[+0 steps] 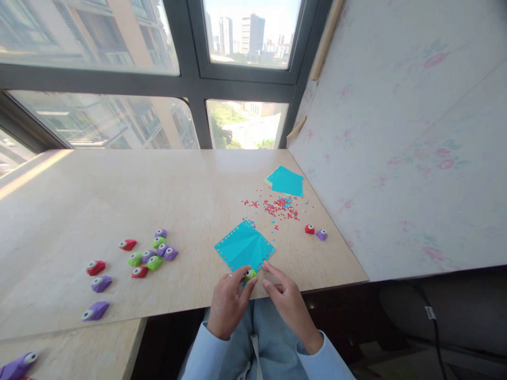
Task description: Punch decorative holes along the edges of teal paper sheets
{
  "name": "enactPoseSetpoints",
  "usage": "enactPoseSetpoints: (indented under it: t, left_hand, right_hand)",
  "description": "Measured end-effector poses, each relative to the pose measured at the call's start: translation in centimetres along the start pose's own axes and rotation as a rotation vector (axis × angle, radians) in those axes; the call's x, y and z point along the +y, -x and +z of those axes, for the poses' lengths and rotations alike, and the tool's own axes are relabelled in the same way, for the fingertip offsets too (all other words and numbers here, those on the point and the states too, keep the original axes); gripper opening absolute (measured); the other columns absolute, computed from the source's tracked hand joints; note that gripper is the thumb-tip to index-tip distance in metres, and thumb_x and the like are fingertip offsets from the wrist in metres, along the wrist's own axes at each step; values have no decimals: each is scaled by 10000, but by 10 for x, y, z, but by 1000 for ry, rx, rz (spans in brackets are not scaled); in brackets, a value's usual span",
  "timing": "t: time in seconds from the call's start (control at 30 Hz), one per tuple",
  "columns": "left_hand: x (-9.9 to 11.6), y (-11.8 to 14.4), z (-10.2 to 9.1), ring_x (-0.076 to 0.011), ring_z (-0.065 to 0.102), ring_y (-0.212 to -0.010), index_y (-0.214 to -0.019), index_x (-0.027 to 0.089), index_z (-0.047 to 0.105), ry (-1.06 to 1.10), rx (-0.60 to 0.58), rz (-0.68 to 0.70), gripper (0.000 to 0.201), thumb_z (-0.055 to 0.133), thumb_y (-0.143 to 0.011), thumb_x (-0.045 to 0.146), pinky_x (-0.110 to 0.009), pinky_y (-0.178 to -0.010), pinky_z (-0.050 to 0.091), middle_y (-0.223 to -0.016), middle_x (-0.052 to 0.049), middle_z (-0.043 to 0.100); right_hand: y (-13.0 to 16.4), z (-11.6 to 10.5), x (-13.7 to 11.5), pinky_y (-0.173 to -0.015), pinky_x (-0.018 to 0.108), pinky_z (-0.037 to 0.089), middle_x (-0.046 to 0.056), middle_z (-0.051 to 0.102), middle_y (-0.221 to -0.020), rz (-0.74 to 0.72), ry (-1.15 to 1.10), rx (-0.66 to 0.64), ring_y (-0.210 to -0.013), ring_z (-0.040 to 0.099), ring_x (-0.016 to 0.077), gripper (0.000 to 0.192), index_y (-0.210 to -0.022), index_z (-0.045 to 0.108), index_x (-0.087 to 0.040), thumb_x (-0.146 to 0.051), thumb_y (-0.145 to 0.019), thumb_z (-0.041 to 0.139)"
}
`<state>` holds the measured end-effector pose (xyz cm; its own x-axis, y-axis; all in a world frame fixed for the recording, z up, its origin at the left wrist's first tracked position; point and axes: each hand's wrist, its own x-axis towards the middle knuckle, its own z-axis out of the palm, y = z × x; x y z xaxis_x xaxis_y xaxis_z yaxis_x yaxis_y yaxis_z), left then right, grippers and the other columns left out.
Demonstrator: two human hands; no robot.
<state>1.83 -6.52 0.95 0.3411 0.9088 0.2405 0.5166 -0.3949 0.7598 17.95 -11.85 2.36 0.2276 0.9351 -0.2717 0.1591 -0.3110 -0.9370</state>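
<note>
A square sheet of bright blue paper point(242, 244) lies on the table's near side, with fold lines fanning across it and small holes punched along its edges. My left hand point(231, 299) is closed around a small green craft punch point(250, 274) at the sheet's near corner. That corner is partly hidden by the fingers and the punch. My right hand point(285, 298) is just right of the punch, thumb and index finger apart, its index fingertip at the paper's lower right edge. No object shows between its fingers.
Red and blue paper bits point(280, 207) are scattered beyond the sheet. More blue paper point(288, 181) lies near the wall. A red punch point(309, 229) and a purple punch point(322, 234) sit right; several punches point(154, 263) lie left. The table's front edge is close.
</note>
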Motion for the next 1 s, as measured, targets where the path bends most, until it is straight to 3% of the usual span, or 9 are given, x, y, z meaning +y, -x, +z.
enactPoseSetpoints:
  t: [0.07, 0.13, 0.23, 0.3, 0.4, 0.6, 0.73, 0.83, 1.0]
  left_hand:
    - [5, 1, 3, -214, 711, -818, -1098, 215, 665, 12, -27, 3, 283, 556, -909, 396, -325, -715, 580, -935, -79, 747]
    - [10, 2, 6, -217, 710, -821, -1098, 222, 668, 35, -44, -3, 271, 559, -906, 380, -323, -705, 576, -936, -76, 747]
    - [15, 2, 11, -213, 706, -821, -1091, 231, 675, 91, -61, -25, 258, 583, -891, 367, -314, -706, 570, -932, -69, 748]
    - [16, 1, 13, -208, 702, -823, -1068, 239, 688, 129, -74, -43, 243, 611, -875, 363, -312, -725, 565, -930, -59, 750]
    - [17, -1, 16, -204, 701, -829, -1063, 248, 701, 196, -100, -91, 243, 631, -860, 363, -304, -733, 559, -945, -54, 753]
    - [19, -2, 15, -204, 707, -813, -1020, 182, 715, 381, -124, -149, 294, 651, -838, 404, -301, -736, 565, -920, -82, 757]
    - [21, -3, 11, -220, 706, -836, -979, 189, 744, 438, -122, -126, 288, 696, -794, 403, -335, -785, 568, -949, -88, 762]
    - [23, -4, 7, -211, 704, -810, -959, 186, 753, 495, -135, -126, 279, 702, -787, 399, -320, -760, 572, -918, -82, 764]
    - [16, -6, -10, -206, 692, -791, -977, 184, 760, 440, -19, -177, 324, 704, -780, 434, -326, -753, 576, -892, -79, 761]
  right_hand:
    - [1, 0, -1, -417, 244, 317, 10, 645, -653, 75, -56, -7, -431, 384, 113, 597, -1361, 540, -174, -425, -822, 580]
    - [1, 0, -2, -396, 236, 270, -38, 548, -528, 136, -137, -3, -388, 332, 101, 647, -1369, 521, -157, -440, -795, 612]
    - [-1, 1, -5, -390, 224, 257, 42, 685, -867, 157, -345, 62, -401, 331, 56, 621, -1286, 554, -193, -424, -724, 680]
    - [-3, 1, -8, -397, 212, 268, 92, 659, -1115, 175, -513, 78, -423, 326, 27, 547, -1192, 574, -191, -419, -708, 688]
    - [-9, 0, -15, -409, 198, 281, 91, 667, -1047, 215, -602, 24, -429, 332, 19, 559, -1172, 549, -158, -433, -708, 695]
    - [-34, -3, -25, -366, 195, 213, -32, 584, -690, 266, -250, -35, -390, 345, 46, 635, -1210, 542, -131, -475, -698, 696]
    - [-53, -7, -20, -414, 213, 286, -45, 512, -556, 117, -51, -84, -440, 391, 80, 332, -802, 643, -146, -472, -745, 620]
    - [-62, -10, -19, -513, 233, 351, -29, 502, -529, -63, 141, -61, -535, 463, 116, 310, -601, 586, -170, -426, -775, 577]
    - [-64, -22, -23, -614, 282, 411, 33, 650, -658, -190, 364, 77, -632, 558, 173, 269, -662, 648, -184, -383, -802, 534]
